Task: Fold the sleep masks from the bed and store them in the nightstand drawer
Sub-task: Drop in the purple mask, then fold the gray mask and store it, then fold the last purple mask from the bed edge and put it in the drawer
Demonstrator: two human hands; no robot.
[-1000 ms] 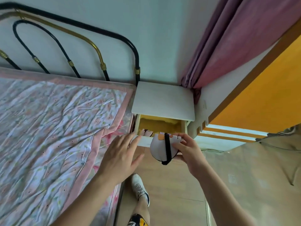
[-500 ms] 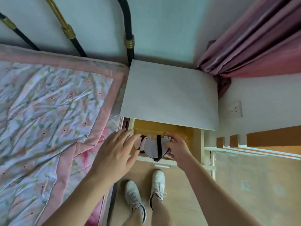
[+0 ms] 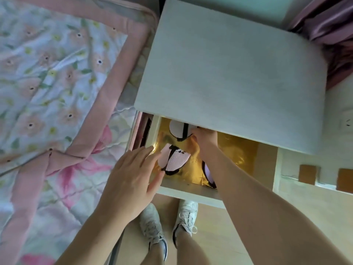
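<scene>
Drawer [image 3: 191, 192] of the white nightstand [image 3: 229, 73] stands pulled out below the pale grey-white top board, its floor lined with shiny gold-yellow paper [image 3: 235, 153]. Deep inside, the right hand [image 3: 205, 139] reaches under the front edge of the top board, its fingertips closed on a folded white sleep mask with a black elastic strap [image 3: 178, 129], which lies at the back left of the drawer, partly hidden by the board. Nearer the front, a folded pale pink sleep mask with black trim and strap [image 3: 174, 159] rests on the gold lining. The left hand [image 3: 131, 175] hovers over the drawer's front left corner, palm down, fingers loosely spread and holding nothing; its fingertips touch or nearly touch the pink mask's left edge, and which of the two cannot be told. A third mask, pinkish with a black rim [image 3: 208, 175], shows only as a sliver beside the right forearm, against the drawer's front wall. To the left lies the bed with a floral quilt bordered in pink [image 3: 57, 83], just beside the nightstand. Below the drawer front, two white sneakers [image 3: 168, 224] stand on the light wooden floor [image 3: 210, 245]. A mauve curtain [image 3: 332, 25] hangs at the upper right corner.
</scene>
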